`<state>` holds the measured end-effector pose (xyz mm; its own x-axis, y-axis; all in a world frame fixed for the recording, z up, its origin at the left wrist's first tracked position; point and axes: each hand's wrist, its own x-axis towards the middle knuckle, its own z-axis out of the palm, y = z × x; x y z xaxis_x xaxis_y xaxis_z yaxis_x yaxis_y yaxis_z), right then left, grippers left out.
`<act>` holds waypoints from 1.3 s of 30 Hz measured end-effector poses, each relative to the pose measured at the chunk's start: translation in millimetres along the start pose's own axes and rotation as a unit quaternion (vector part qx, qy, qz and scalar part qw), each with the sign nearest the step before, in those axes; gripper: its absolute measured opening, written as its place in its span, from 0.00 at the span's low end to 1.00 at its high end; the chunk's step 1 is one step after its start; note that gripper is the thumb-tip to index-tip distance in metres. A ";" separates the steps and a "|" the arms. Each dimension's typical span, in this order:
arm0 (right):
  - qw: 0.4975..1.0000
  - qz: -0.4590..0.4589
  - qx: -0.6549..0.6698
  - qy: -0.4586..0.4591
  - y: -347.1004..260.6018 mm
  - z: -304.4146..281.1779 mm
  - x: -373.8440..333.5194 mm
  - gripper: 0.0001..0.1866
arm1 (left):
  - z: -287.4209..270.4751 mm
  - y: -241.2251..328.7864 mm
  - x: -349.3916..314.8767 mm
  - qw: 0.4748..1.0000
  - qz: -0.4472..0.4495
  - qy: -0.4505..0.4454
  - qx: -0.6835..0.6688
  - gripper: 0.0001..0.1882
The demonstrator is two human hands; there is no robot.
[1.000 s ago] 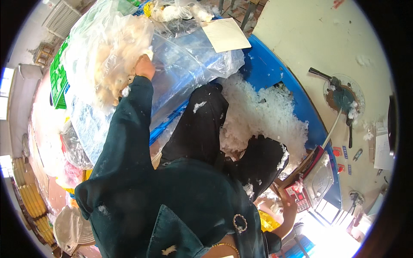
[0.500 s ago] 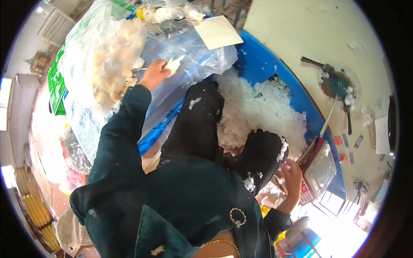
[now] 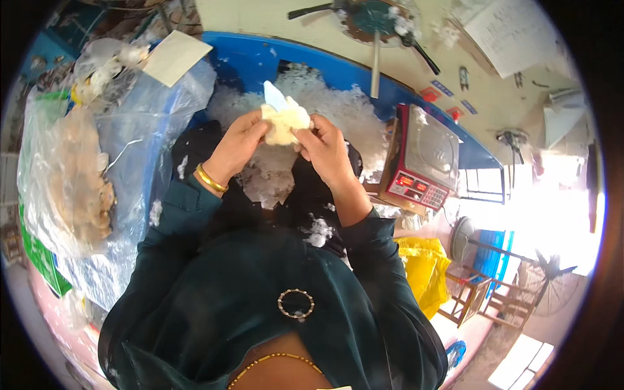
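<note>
Between my hands, above my lap, is a small cream plush piece (image 3: 286, 127) with a pale bluish-white pointed part sticking up from its top. My left hand (image 3: 237, 146), with a gold bangle at the wrist, pinches its left side. The fingers of my right hand (image 3: 325, 146) are closed on its right edge. Just beyond and below the piece lies a heap of loose white fibre stuffing (image 3: 344, 107). Tufts of it cling to my dark trousers and sleeve.
A blue bin (image 3: 240, 49) borders the stuffing. At left, a clear plastic bag (image 3: 39, 169) holds tan plush pieces (image 3: 81, 175). To the right stands a red scale (image 3: 416, 175). Farther off are a pale table (image 3: 253, 14), a yellow bag (image 3: 419, 270) and a fan (image 3: 549, 283).
The view has swung rightward. My left hand has come from over the plastic sheeting to above my lap. My right hand has risen from beside the scale and now grips the plush piece too.
</note>
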<state>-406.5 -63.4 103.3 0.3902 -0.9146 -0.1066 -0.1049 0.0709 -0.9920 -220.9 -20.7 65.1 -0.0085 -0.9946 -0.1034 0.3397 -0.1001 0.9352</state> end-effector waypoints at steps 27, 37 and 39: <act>0.965 -0.101 0.062 0.234 -16.0 -104.8 68.0 0.16 | 120.6 9.4 125.5 0.997 0.033 0.003 -0.066 0.12; 0.941 -0.146 0.001 0.306 -7.7 -114.3 118.1 0.17 | 126.2 27.5 148.1 0.995 0.060 -0.005 0.084 0.15; 0.940 -0.154 -0.017 0.306 -13.3 -105.3 99.0 0.16 | 130.3 33.4 115.8 0.986 0.103 0.003 0.128 0.21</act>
<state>-462.8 -196.8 113.1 -0.1904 -0.9484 0.2536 -0.1057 -0.2371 -0.9657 -333.1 -142.8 128.5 0.0417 -0.9945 0.0962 0.0851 0.0994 0.9914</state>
